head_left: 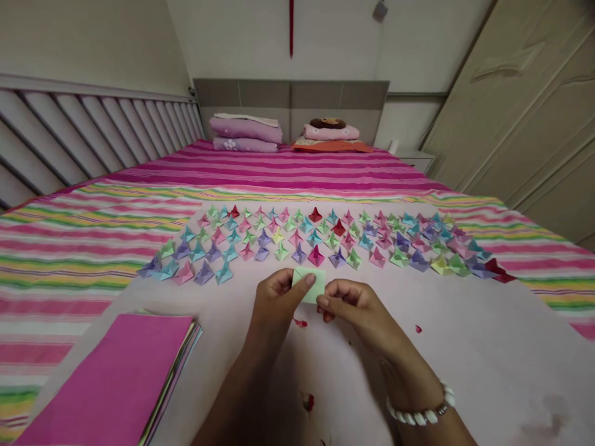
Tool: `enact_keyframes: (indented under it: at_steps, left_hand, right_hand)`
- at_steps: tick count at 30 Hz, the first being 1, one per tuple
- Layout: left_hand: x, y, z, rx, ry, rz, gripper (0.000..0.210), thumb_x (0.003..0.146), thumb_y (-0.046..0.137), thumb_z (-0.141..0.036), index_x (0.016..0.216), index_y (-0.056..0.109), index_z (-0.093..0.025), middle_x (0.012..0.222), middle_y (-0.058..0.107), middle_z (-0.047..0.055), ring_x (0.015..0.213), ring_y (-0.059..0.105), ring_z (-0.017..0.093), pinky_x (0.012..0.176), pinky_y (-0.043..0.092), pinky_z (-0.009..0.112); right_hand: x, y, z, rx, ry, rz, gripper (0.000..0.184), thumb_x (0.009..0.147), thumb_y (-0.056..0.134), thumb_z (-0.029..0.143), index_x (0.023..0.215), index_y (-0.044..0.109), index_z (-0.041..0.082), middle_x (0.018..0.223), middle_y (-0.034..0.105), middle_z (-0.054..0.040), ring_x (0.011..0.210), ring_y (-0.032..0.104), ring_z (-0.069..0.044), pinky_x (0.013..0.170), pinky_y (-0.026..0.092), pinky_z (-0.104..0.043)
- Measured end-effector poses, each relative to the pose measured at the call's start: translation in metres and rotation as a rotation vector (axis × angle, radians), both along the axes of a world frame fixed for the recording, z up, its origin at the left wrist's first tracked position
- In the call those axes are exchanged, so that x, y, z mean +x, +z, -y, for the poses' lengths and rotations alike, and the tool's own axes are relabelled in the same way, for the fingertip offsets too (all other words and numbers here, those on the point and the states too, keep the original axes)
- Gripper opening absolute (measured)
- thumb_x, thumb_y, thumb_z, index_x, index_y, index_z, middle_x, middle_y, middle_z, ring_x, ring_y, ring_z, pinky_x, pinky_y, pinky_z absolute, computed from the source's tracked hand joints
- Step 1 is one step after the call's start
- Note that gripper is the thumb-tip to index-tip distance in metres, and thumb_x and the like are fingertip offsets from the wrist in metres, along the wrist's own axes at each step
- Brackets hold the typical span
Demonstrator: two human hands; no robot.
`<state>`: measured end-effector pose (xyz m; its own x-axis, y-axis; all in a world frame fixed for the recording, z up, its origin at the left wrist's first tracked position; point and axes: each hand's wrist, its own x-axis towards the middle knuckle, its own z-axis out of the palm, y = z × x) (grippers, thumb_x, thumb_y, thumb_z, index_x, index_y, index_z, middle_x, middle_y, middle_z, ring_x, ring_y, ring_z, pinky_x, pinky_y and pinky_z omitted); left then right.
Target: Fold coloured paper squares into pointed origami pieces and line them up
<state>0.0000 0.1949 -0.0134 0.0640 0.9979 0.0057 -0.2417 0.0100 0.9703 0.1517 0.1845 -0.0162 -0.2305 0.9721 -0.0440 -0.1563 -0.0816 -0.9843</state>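
Observation:
Between my two hands is a small square of pale green folded paper (312, 286). My left hand (279, 303) is closed on its left side, the thumb lying flat across its face. The fingers of my right hand (349, 301) pinch its lower right corner. A bracelet of white beads (421, 414) circles my right wrist. Just beyond my hands stand rows of small folded paper boats (316, 254) in pink, blue, purple, green, yellow and red. How many layers the green paper has, I cannot tell.
A stack of coloured paper with a magenta sheet (116, 371) on top lies at the left. Red scraps (307, 401) are scattered on the pale board (465, 371), which rests on a striped bed (46, 272). Folded bedding (246, 131) sits by the headboard (260, 93).

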Motion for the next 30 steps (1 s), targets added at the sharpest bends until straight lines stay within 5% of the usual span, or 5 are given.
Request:
enact_keyframes:
  at_steps: [11,19,24,30]
  left_hand:
    - [0.0011,0.0068,0.0027,0.07,-0.003,-0.053,0.032,0.079,0.068,-0.043,0.06,0.063,-0.018,0.049,0.055,-0.004,0.046,0.05,0.01,0.046,0.038,0.022]
    - [0.0041,0.0025,0.0003,0.038,-0.038,0.043,0.028,0.064,0.082,-0.028,0.084,0.069,-0.015,0.07,0.069,0.001,0.059,0.061,0.013,0.059,0.05,0.025]
    - [-0.0002,0.0003,-0.0029,0.062,0.004,0.09,0.051,0.064,0.082,-0.021,0.11,0.058,-0.019,0.085,0.072,0.002,0.075,0.067,0.015,0.071,0.052,0.025]
    - [-0.0029,-0.0012,-0.0044,0.159,0.017,0.07,0.023,0.07,0.079,-0.02,0.084,0.061,-0.018,0.074,0.065,-0.003,0.066,0.059,0.008,0.064,0.047,0.018]
  right_hand:
    - [-0.0017,0.0009,0.0013,0.019,0.064,0.061,0.033,0.067,0.08,0.047,0.063,0.067,0.016,0.058,0.061,0.0013,0.055,0.051,-0.011,0.056,0.038,-0.025]
    - [-0.0028,0.0039,0.0013,0.088,-0.063,0.068,0.032,0.067,0.081,0.045,0.059,0.066,0.018,0.058,0.063,0.0001,0.053,0.051,-0.012,0.055,0.04,-0.025]
    - [-0.0027,0.0049,0.0007,0.092,-0.129,0.063,0.033,0.066,0.081,0.045,0.06,0.065,0.017,0.057,0.063,0.0005,0.052,0.049,-0.011,0.054,0.038,-0.025]
    - [-0.0024,0.004,-0.0002,0.09,-0.15,0.067,0.035,0.067,0.079,0.048,0.06,0.065,0.017,0.057,0.063,-0.0002,0.051,0.049,-0.011,0.053,0.037,-0.025]
